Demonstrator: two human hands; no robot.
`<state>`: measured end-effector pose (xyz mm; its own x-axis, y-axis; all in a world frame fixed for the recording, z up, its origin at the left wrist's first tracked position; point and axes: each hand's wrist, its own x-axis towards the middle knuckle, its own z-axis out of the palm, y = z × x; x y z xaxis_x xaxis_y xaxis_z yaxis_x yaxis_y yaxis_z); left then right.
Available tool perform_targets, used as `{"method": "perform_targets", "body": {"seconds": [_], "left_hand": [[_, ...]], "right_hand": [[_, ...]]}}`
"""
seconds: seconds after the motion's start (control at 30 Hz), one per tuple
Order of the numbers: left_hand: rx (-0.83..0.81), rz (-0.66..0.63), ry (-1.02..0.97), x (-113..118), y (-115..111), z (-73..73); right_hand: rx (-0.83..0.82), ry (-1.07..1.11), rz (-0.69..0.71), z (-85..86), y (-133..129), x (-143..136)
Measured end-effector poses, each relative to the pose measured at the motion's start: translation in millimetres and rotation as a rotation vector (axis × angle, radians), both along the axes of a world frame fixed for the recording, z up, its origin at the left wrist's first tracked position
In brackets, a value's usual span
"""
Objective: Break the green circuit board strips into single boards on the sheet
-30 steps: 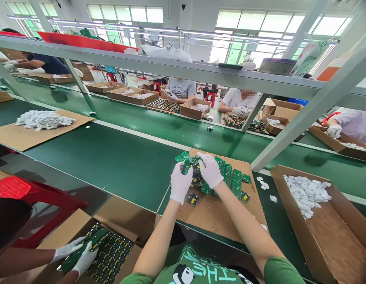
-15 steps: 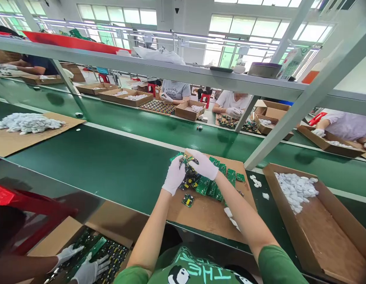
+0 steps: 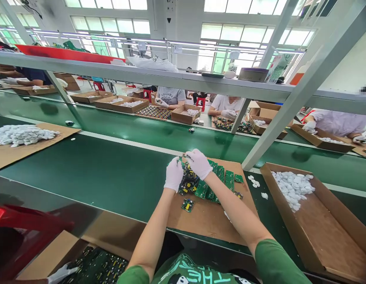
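My left hand (image 3: pixel 174 174), in a white glove, has its fingers closed on a small green circuit board (image 3: pixel 181 159), which is mostly covered by the gloves. From the other side my right hand (image 3: pixel 198 164), also gloved, pinches at the same board. Just below the hands lies a heap of boards with black and yellow parts (image 3: pixel 190 179). Rows of green boards (image 3: pixel 203 189) lie to its right, partly under my right wrist. One single board (image 3: pixel 187 205) rests apart on the brown cardboard sheet (image 3: pixel 200 221), nearer to me.
A long cardboard box (image 3: pixel 333 228) with white pieces (image 3: pixel 292 188) stands at right, beside a slanting post (image 3: pixel 277 118). More white pieces (image 3: pixel 23 135) lie piled far left. At lower left a co-worker's gloved hand (image 3: pixel 63 273) reaches into a box of boards (image 3: pixel 97 264). Co-workers sit opposite.
Both hands stay close together above the heap, with the fingers slightly shifted around the board. At lower left, one of the co-worker's two hands has left view. The camera view has tilted a little.
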<state>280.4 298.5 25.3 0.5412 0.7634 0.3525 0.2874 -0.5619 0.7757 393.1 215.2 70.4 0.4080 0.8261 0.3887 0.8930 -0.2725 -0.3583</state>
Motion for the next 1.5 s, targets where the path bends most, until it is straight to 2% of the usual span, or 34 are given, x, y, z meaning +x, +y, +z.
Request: {"method": "perform_targets", "body": {"seconds": [0.1,0.23,0.3,0.37,0.47,0.57,0.63,0.7,0.8,0.93,1.17,1.33,1.5], "left_hand": [[-0.007,-0.031,0.02,5.2,-1.8,-4.8],[-0.04,-0.163,0.032,6.0,-9.8,-9.6],[-0.071,-0.196,0.035,4.7,-11.5,-10.0],[-0.08,-0.205,0.022,2.1,-11.0,-8.3],[-0.047,-0.209,-0.016,-6.6,-11.4,-3.0],[-0.023,-0.191,-0.054,-18.9,-20.9,1.0],[-0.001,-0.171,-0.085,-24.7,-34.4,0.6],[0.031,-0.18,-0.104,-25.7,-52.8,-2.3],[0.146,-0.283,-0.085,-18.8,-84.5,-9.4],[0.339,-0.428,-0.05,-7.8,-123.2,-16.7],[0.292,-0.588,0.014,-10.5,-171.4,-22.0],[0.237,-0.614,0.008,-11.2,-178.1,-22.4],[0.259,-0.584,-0.074,-6.1,-172.5,-9.6]], "right_hand": [[-0.058,-0.007,-0.052,1.9,3.5,8.2],[-0.213,0.026,0.066,-0.7,4.9,12.3],[-0.225,0.047,0.1,0.4,1.6,13.4],[-0.177,0.059,0.079,6.3,-9.3,18.5],[-0.069,0.08,-0.033,20.4,-50.7,34.8],[0.01,0.13,-0.234,25.4,-116.4,53.6],[0.009,0.169,-0.366,16.9,-159.9,59.7],[-0.049,0.214,-0.446,-0.4,-194.1,56.7],[-0.152,0.266,-0.503,-32.1,-221.2,41.0],[-0.244,0.293,-0.551,-59.9,-218.2,32.3],[-0.282,0.452,-0.642,-67.2,-177.6,70.1],[-0.184,0.675,-0.648,-67.2,-167.7,80.8],[0.012,0.91,-0.637,-65.1,-165.6,83.1]]}}
